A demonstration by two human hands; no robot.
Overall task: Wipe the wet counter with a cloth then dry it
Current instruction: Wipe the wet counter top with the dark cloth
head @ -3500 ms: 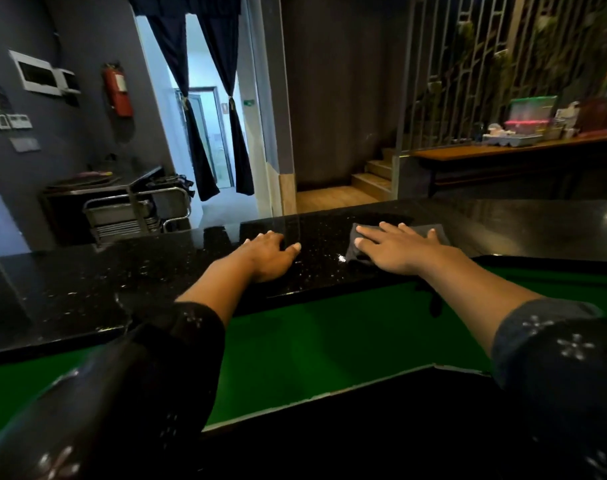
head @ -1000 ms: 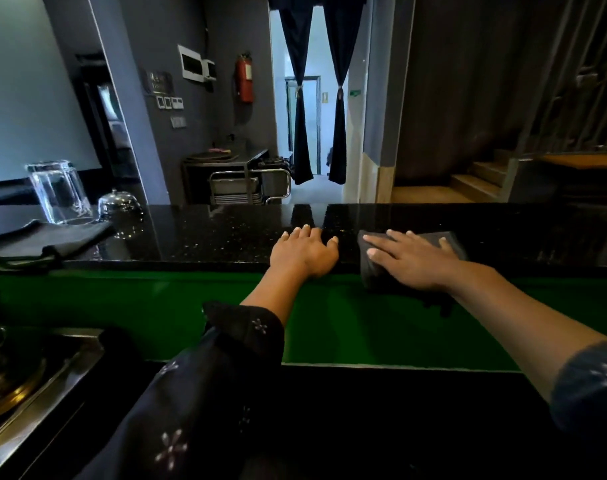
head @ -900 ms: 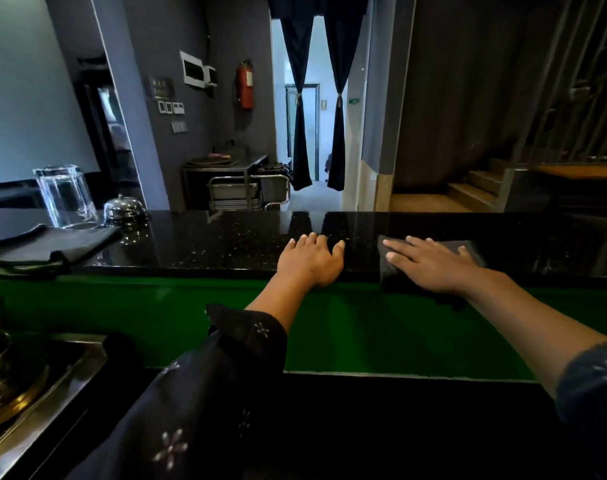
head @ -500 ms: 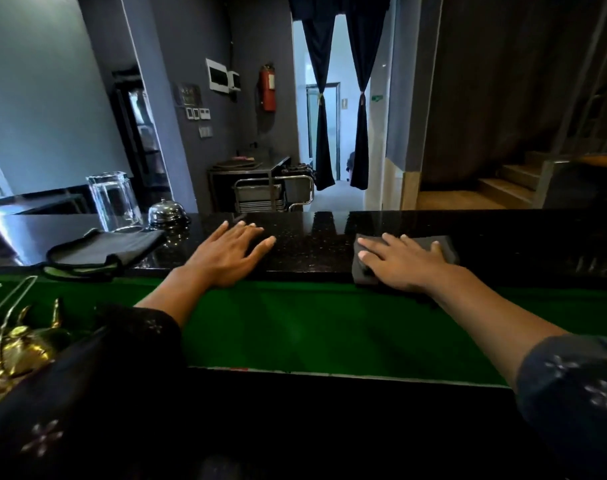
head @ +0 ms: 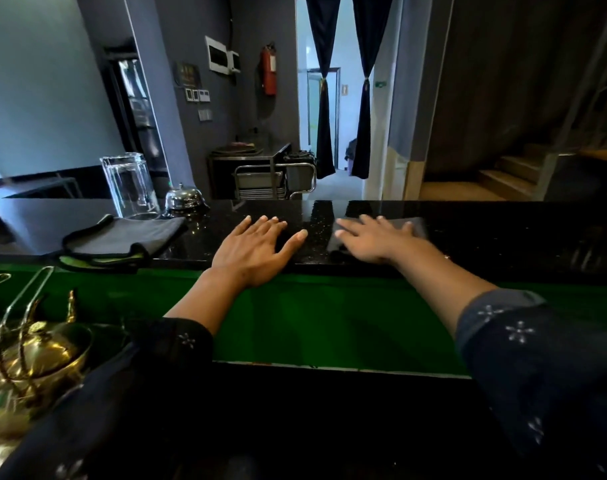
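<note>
A black speckled stone counter [head: 503, 233] runs across the view above a green front panel. My right hand [head: 375, 239] lies flat, fingers spread, pressing a folded dark grey cloth [head: 414, 226] onto the counter near its front edge. My left hand [head: 257, 247] rests palm down on the bare counter a little to the left of the cloth, holding nothing. Most of the cloth is hidden under my right hand.
A second folded grey cloth with a green edge [head: 122, 239] lies on the counter at the left. Behind it stand an upturned clear glass [head: 129, 185] and a chrome call bell [head: 185, 199]. A brass kettle [head: 35, 355] sits low at the left.
My view has swung left along the counter. My right hand has slid the cloth leftwards, and my left hand has shifted left too, staying flat on the stone.
</note>
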